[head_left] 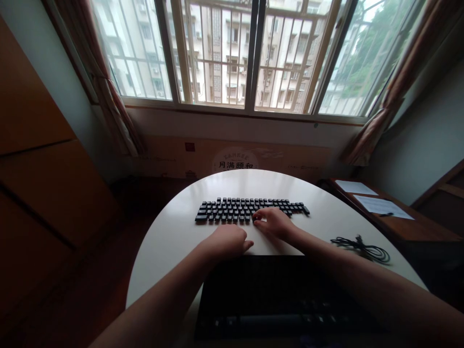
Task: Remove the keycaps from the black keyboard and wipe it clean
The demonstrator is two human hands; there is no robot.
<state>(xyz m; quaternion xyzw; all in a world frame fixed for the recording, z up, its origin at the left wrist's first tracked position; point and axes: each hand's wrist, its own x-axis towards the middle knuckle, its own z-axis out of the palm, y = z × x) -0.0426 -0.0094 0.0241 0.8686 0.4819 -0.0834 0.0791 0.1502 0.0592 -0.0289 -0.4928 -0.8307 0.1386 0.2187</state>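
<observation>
Black keycaps [235,208] stand in several rows on the white round table [163,251], laid out like a keyboard. At the front row, my right hand [275,221] has thumb and fingertips pinched round a small dark keycap [255,219]. To its left, my left hand [229,239] rests just in front of that row, fingers curled under and thumb sticking out to the right. Its palm and fingertips are hidden, so anything inside cannot be seen. Below both wrists lies a dark keyboard [261,285], with a few keycaps showing near its front edge.
A coiled black cable [366,249] lies on the table's right side. Beyond it stands a low wooden table [416,229] with paper sheets [384,207] and a pen [387,214]. Behind are a barred window [224,58] and curtains [112,106]; an orange-brown cabinet [43,193] stands left.
</observation>
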